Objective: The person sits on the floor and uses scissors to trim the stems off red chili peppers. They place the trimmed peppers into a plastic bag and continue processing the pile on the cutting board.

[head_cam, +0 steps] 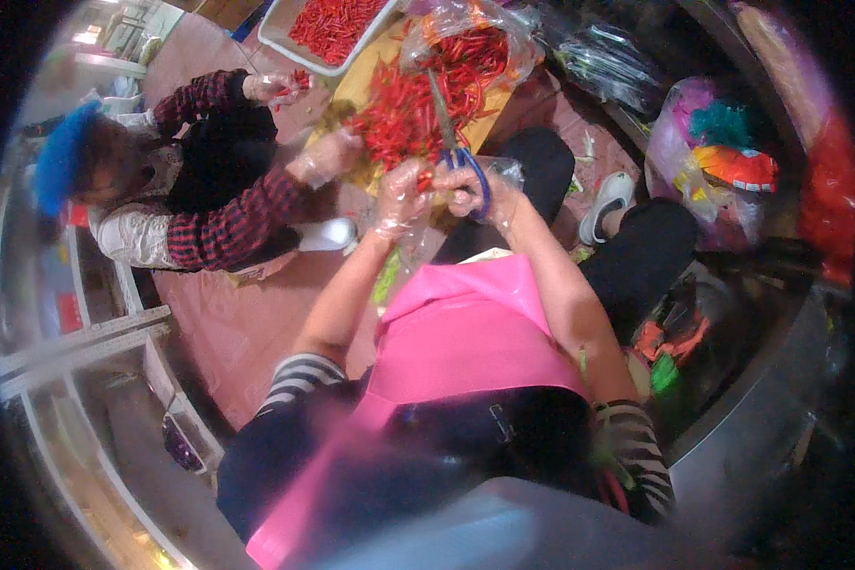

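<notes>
Both my hands wear clear plastic gloves and meet near the lower edge of a heap of red chili peppers (406, 107). My left hand (404, 194) is closed around a few red chilies (425, 181), whose ends show by the thumb. My right hand (479, 191) grips blue-handled scissors (442, 107), the blades pointing up over the heap; whether the blades are parted is not clear. The heap spills from a clear plastic bag (427, 43) on a yellow board or low table (491, 128). A pink apron (470, 328) lies over my lap.
A co-worker with gloved hands (328, 155) sits at the left, one hand holding red chilies. A white tub (267, 35) of red chilies stands beyond the board. Plastic bags (734, 164) lie at the right. Shelving (78, 342) runs along the left, and my shoe (605, 203) rests on the tiled floor.
</notes>
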The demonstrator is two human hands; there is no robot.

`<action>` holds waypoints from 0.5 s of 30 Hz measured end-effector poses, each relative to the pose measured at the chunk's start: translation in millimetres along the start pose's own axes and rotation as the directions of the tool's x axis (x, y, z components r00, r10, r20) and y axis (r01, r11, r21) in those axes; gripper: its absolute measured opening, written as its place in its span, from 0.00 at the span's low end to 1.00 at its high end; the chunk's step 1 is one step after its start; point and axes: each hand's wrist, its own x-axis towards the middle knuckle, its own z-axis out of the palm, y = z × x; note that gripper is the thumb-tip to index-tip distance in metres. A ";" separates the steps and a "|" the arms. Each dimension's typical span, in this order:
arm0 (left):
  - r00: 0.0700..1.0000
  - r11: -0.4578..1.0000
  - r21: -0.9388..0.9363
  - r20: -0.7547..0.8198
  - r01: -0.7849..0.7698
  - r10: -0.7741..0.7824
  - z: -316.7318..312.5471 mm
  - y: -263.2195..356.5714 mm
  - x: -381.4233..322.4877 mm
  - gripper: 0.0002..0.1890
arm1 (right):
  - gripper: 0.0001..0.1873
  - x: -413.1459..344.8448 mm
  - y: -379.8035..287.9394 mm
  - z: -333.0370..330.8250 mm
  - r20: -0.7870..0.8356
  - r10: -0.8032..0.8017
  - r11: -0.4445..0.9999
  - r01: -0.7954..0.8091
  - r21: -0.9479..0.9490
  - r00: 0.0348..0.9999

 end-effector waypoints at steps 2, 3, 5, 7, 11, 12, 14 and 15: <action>0.978 0.951 -0.227 0.023 0.208 -0.208 4.5 -12.4 11.9 0.11 | 0.05 0.5 5.4 5.5 -0.088 -0.077 0.997 0.078 0.006 0.993; 0.946 0.882 -0.347 0.055 0.318 -0.320 5.9 -14.1 19.6 0.10 | 0.06 2.7 9.3 4.4 -0.150 -0.110 0.994 0.112 0.007 0.982; 0.910 0.862 -0.315 0.010 0.397 -0.415 2.0 43.5 37.1 0.08 | 0.06 4.2 9.3 2.1 -0.247 -0.183 0.983 0.186 -0.014 0.952; 0.923 0.922 0.084 -0.122 0.377 -0.366 -24.8 125.4 66.7 0.12 | 0.07 2.9 6.1 6.4 -0.291 -0.258 0.966 0.254 -0.053 0.921; 0.823 0.793 -0.303 -0.048 0.528 -0.566 -85.7 125.5 165.7 0.16 | 0.08 12.6 9.9 -7.9 -0.266 -0.347 0.938 0.336 -0.088 0.900; 0.870 0.840 -0.337 -0.103 0.426 -0.482 -101.4 126.7 191.8 0.16 | 0.08 17.2 12.5 -14.9 -0.315 -0.352 0.935 0.343 -0.087 0.881; 0.912 0.918 -0.331 -0.265 0.219 -0.313 -140.6 136.5 219.2 0.16 | 0.10 10.6 11.6 -1.8 -0.257 -0.380 0.924 0.354 -0.141 0.889; 0.923 0.947 -0.290 -0.309 0.138 -0.229 -142.4 135.3 230.0 0.16 | 0.11 9.9 11.0 -3.9 -0.316 -0.415 0.910 0.394 -0.131 0.853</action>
